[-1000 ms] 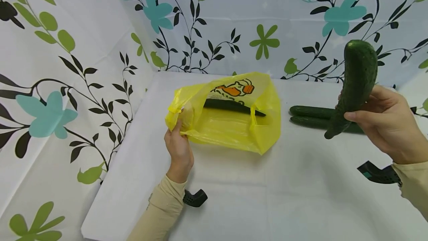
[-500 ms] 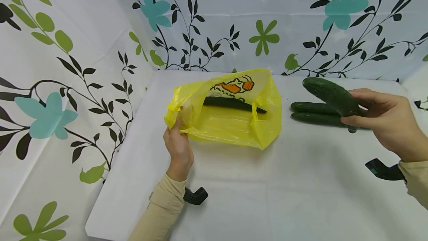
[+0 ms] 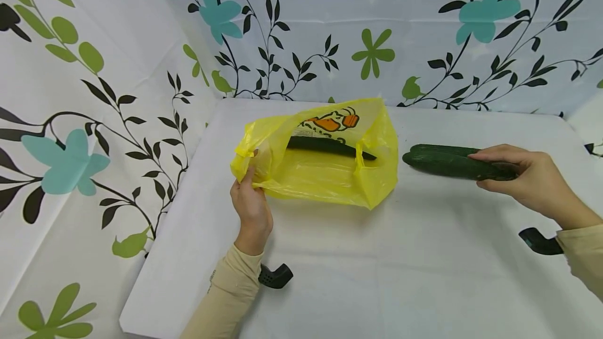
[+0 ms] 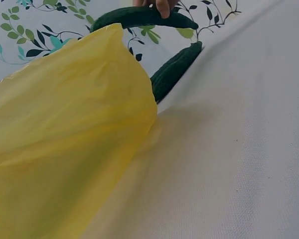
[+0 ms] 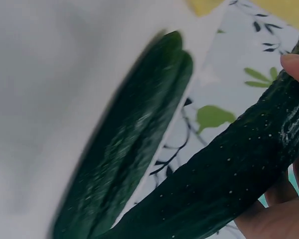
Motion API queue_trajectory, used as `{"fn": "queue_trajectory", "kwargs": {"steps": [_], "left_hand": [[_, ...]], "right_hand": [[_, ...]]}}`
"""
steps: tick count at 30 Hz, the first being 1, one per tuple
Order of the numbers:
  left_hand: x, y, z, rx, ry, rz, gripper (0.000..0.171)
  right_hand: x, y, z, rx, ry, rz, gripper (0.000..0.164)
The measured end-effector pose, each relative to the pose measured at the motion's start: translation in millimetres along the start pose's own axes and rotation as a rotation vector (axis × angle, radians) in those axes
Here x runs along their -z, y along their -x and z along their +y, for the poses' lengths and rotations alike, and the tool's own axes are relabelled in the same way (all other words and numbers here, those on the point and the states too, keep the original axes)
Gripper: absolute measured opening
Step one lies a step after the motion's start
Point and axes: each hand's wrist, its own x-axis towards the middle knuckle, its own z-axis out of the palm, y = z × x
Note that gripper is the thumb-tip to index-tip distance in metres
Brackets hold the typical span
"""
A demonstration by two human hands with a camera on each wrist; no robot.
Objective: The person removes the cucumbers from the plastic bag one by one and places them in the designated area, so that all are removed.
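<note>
Left hand [image 3: 252, 208] is pinching the near left rim of the yellow bag [image 3: 325, 171], fingers curled on the plastic, keeping the mouth gaping toward the right. Bag is lying on the white worktop [image 3: 377, 266]; one cucumber in the bag [image 3: 330, 147] is lying along its far side. Right of the bag, right hand [image 3: 527, 182] is gripping the held cucumber [image 3: 452, 165] near its right end, roughly level, tip pointing at the bag mouth, just apart from it. Further cucumbers on the worktop [image 5: 124, 149] are lying directly behind it.
</note>
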Motion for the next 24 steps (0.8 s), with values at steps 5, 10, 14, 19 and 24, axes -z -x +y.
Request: {"fn": "queue_trajectory", "kwargs": {"steps": [5, 10, 14, 19, 24], "left_hand": [[0.2, 0.2, -0.1, 0.006, 0.000, -0.001, 0.039], [0.2, 0.3, -0.2, 0.012, -0.011, -0.002, 0.039], [0.3, 0.0, -0.9, 0.010, -0.020, -0.003, 0.039], [0.5, 0.0, -1.3, 0.003, -0.023, -0.005, 0.039], [0.6, -0.4, -2.2, -0.001, -0.029, -0.008, 0.039]], "right_hand": [[-4.4, 0.1, 22.1, -0.011, 0.118, -0.027, 0.055], [-7.1, 2.9, 38.6, -0.040, 0.183, -0.072, 0.055], [-7.7, 2.9, 47.8, -0.065, 0.202, -0.107, 0.053], [-8.8, 1.9, 60.0, -0.091, 0.230, -0.137, 0.053], [-11.4, 1.1, 72.1, -0.085, 0.231, -0.152, 0.053]]}}
